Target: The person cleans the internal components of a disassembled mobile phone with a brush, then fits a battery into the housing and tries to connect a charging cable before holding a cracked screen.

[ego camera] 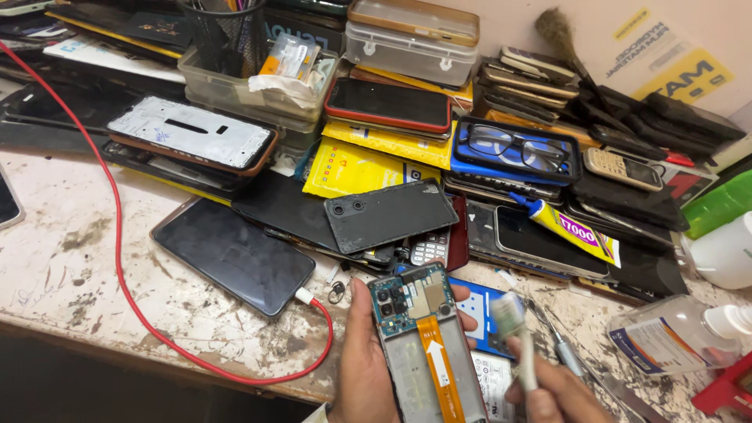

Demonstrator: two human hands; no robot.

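The right hand [552, 392] pinches a toothbrush [513, 325] with its bristles just beside the opened phone [423, 345] that the left hand [364, 368] clasps above the bench [70, 266], mid-cleaning by appearance, the next stroke calling for light pressure across the exposed board.

It was a phone repair workshop: stacked phones [540, 78] and a glue tube [572, 229] crowded the scuffed worktop [70, 266] beyond the hands.
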